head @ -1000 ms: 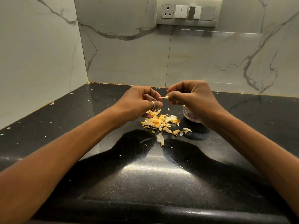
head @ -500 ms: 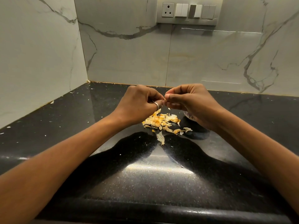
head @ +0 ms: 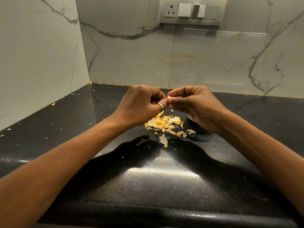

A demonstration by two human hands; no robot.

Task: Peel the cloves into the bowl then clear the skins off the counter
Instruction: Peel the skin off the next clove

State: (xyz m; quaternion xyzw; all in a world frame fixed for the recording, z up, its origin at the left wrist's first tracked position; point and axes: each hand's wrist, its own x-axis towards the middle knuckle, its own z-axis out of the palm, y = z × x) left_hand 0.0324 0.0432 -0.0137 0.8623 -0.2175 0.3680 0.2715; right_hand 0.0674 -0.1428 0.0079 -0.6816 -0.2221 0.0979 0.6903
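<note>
Now left hand (head: pixel 139 106), right hand (head: pixel 195 106) pinch clove (head: pixel 168 96) over skins (head: pixel 164 123) on counter (head: pixel 82 129).

The skins (head: pixel 164 123) lay heaped on the tabletop (head: pixel 65 129) near its middle, with one loose skin (head: pixel 163 140) just before the heap, toward the near edge. Above and slightly behind the heap, the left hand (head: pixel 139 106) and right hand (head: pixel 195 106) met at the fingertips, with a clove (head: pixel 168 96) pinched between them. The bowl (head: pixel 190 116) stood just right of the skins, mostly hidden under the right hand. The back wall (head: pixel 197 63) rose behind the tabletop and the side wall (head: pixel 41 63) to its left. A switch plate (head: pixel 192 11) sat high on the back wall.
</note>
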